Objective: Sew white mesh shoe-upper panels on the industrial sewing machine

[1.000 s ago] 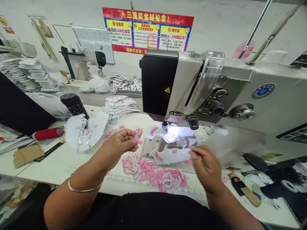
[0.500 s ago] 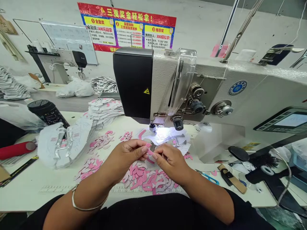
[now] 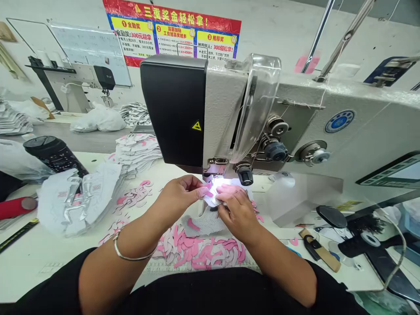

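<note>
Under the lit needle area of the sewing machine (image 3: 223, 109) lies a white mesh fabric piece (image 3: 210, 221) with a pink curved patch (image 3: 193, 224) on its near part. My left hand (image 3: 183, 192) is closed in a pinch on a small pink piece (image 3: 207, 187), held against the fabric just left of the needle. On the right, my right hand (image 3: 238, 210) grips the fabric, its fingers over the top and its thumb lower down at the raised edge. Glare and my fingers hide the needle tip and part of the fabric.
Loose pink and grey curved pieces (image 3: 203, 249) lie heaped near the table's front edge, with more pieces (image 3: 134, 197) to the left. White shoe uppers (image 3: 78, 197) and a black bottle (image 3: 54, 153) stand at left. A tan-handled tool (image 3: 320, 251) lies at right.
Both hands have moved up and forward to the needle area with the pink piece. The right hand has left the pink piece and now grips the fabric, whose near part has shifted toward me.
</note>
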The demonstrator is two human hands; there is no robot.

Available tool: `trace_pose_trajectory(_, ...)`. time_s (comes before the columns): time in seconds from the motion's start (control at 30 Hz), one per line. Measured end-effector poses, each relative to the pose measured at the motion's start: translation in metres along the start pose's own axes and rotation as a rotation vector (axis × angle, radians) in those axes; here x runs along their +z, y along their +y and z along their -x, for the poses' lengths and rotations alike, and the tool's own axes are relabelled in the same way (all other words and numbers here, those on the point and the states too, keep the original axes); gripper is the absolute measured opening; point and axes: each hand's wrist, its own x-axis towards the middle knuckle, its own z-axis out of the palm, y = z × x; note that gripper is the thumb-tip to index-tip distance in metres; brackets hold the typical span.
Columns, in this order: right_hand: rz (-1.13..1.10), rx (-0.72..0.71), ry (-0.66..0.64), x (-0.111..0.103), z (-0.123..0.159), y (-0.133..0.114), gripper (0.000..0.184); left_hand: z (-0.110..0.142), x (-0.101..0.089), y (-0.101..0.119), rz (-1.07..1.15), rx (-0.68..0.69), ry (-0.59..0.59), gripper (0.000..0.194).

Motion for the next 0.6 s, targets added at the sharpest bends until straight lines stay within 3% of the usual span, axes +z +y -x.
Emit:
trace_pose_trajectory(0.33, -0.044, -0.018, 0.007, 0.002, 0.004, 0.004, 0.035, 0.0, 0.0, 0.002, 0.063, 0.004, 0.047, 0.024)
trace_pose_trajectory(0.6, -0.041, -0.021, 0.026, 0.004, 0.007, 0.006, 0.037, -0.002, 0.003, -0.007, 0.1, -0.008, 0.01, 0.021)
